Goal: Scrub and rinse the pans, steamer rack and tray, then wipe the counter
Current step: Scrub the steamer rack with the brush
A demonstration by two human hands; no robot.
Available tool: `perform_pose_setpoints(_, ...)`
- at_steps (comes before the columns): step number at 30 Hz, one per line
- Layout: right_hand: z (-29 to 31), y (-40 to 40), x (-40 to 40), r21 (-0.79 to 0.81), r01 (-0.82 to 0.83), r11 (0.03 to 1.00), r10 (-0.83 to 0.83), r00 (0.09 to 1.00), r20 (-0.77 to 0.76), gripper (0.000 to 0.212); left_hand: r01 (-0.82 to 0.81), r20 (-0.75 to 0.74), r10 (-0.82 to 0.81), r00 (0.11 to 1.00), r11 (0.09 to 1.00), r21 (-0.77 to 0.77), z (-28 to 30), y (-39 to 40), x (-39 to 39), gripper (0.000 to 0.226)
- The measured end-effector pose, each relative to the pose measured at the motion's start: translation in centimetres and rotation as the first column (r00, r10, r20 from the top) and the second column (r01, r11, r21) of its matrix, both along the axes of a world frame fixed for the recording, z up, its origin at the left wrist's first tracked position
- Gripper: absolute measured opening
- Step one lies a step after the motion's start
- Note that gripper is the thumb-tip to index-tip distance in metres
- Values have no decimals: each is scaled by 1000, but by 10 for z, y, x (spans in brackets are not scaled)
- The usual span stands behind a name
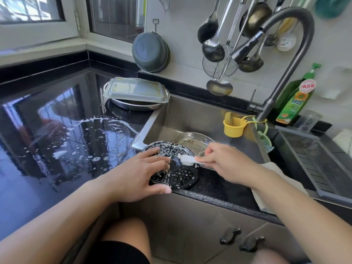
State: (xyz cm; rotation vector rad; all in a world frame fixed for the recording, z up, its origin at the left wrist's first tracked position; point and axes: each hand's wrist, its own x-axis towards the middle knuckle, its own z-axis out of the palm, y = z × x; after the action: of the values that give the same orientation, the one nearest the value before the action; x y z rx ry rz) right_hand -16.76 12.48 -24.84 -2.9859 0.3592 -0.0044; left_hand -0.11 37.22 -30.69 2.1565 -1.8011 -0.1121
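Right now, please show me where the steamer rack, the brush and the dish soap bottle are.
steamer rack (182,178): head view, perforated lower right part.
brush (187,160): head view, white head.
dish soap bottle (294,102): head view, green body label.

We count one perforated steamer rack (177,168), one white brush (188,160), one glass bowl (192,141) at one o'clock, one yellow cup (233,126), one detergent bottle (294,100), two cabinet handles (229,236).
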Motion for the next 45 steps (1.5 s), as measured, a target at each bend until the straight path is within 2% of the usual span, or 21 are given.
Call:
perform_pose_setpoints(2, 5, -6, -3, -34, 30, 999, -30, 999, -11, 52, -1, -6, 1, 1000, 1000, 0, -1, 0, 0, 85)
perform_pose_setpoints(5, -3, 8, -4, 36, 44, 998, -44, 999, 0, 64, 2, -17, -2, 1000, 1000, 7, -3, -1, 3, 85)
perform_pose_setpoints(6, -7, 13, -1, 45, 37, 998, -38, 999, 17, 63, 1, -15, -1, 1000, 1000, 7, -3, -2, 3, 85)
perform_pose_setpoints(9, 6, 13, 6, -16, 103, 995, -103, 995, 2, 38, -2, -11, 2, 1000, 1000, 11, -4, -1, 3, 89)
perform_pose_setpoints(12, 12, 23, 2, -20, 61, 998, -61, 998, -6, 41, -5, -8, 5, 1000, 1000, 15, -4, -1, 3, 90)
perform_pose_setpoints(15, 3, 34, 7, -9, -8, 1000, 8, 999, -33, 33, -5, 8, 5, 1000, 1000, 12, -2, -2, 2, 86)
perform_pose_setpoints(17, 4, 29, 16, -57, 25, 998, -29, 997, -66, 25, -7, -5, 7, 1000, 1000, -2, -2, -1, 0, 84)
perform_pose_setpoints(19, 7, 29, 23, -144, 39, 989, -54, 994, -96, 28, -10, 0, 10, 1000, 1000, 2, -1, 0, -2, 84)
perform_pose_setpoints(21, 8, 39, 28, -205, 43, 978, -71, 989, -129, 31, -2, 49, 1, 999, 1000, 25, -1, 1, -1, 84)
perform_pose_setpoints(23, 8, 52, 30, -244, 34, 969, -74, 985, -154, 25, 11, 120, -15, 993, 999, 30, -1, 3, 0, 79)
perform_pose_setpoints(28, 14, 71, 32, -146, 142, 979, -166, 972, -168, 20, 58, 216, -40, 976, 995, -76, -5, 3, -2, 53)
perform_pose_setpoints(31, 22, 101, 15, -110, 117, 987, -139, 964, -225, 9, 49, 205, -36, 978, 997, -57, -8, 1, -1, 67)
perform_pose_setpoints(33, 26, 118, -1, -85, 98, 992, -117, 957, -264, 15, 46, 210, -35, 977, 998, -48, -11, -1, -1, 73)
perform_pose_setpoints(36, 28, 119, 1, -78, 156, 985, -170, 955, -241, 27, 29, 251, -19, 968, 999, -35, -11, -2, -7, 79)
perform_pose_setpoints(41, 31, 117, 25, -61, 240, 969, -248, 945, -212, 37, -27, 318, 43, 947, 998, -52, -10, -2, -17, 56)
perform_pose_setpoints(45, 24, 106, 12, -71, 209, 975, -220, 947, -235, 19, -43, 456, 58, 888, 998, -44, -12, -1, -23, 60)
